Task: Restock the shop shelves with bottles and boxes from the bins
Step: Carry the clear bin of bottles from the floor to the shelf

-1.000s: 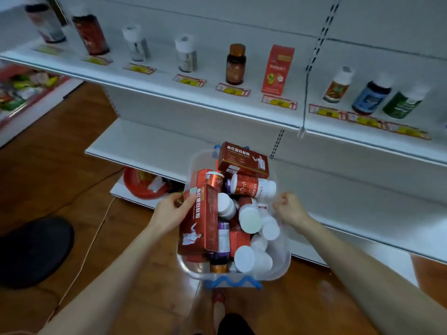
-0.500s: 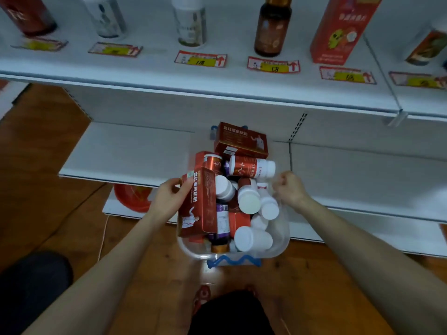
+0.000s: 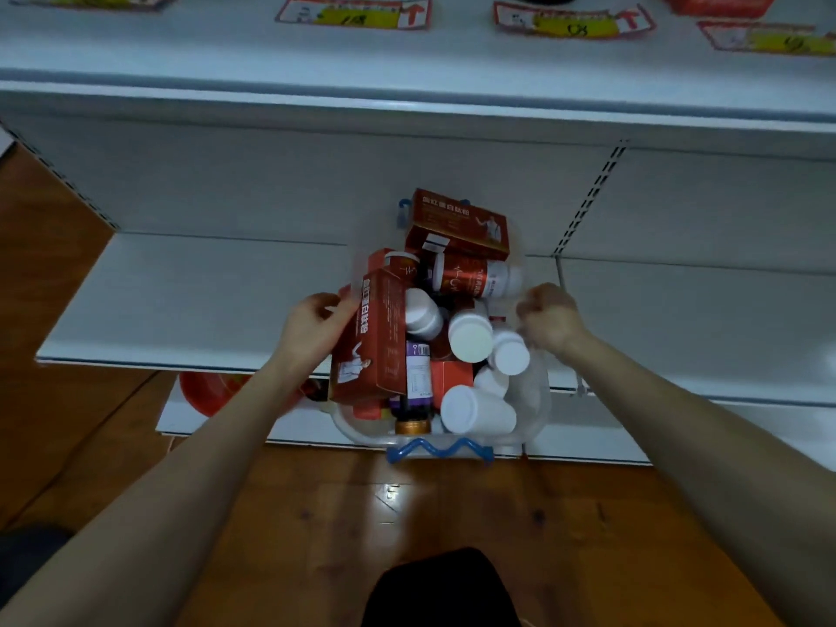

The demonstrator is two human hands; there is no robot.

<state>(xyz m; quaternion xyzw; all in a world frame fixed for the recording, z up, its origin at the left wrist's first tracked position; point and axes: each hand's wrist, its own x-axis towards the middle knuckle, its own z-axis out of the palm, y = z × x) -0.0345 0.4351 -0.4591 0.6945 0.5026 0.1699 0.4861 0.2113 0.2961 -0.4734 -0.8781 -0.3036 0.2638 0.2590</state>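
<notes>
I hold a clear plastic bin (image 3: 534,400) with blue handles over the front of the white lower shelf (image 3: 190,300). My left hand (image 3: 312,323) grips its left rim, fingers against a tall red box (image 3: 371,337) that leans inside. My right hand (image 3: 549,319) curls round the right rim. The bin is piled with white-capped bottles (image 3: 470,337), a red-labelled bottle (image 3: 475,278) lying on its side, a purple-labelled bottle (image 3: 418,377) and another red box (image 3: 457,226) at the far end.
The upper shelf (image 3: 407,83) runs across the top with red and yellow price tags (image 3: 353,11). A perforated upright (image 3: 588,196) divides the back panel. A red round object (image 3: 212,391) lies under the lower shelf. Wooden floor (image 3: 407,513) is below, with my dark knee near the bottom edge.
The view has dropped and closed in on the shelves; the upper shelf's bottles have slid out of the top. The bin, still held by both hands, now sits lower against the lower shelf.
</notes>
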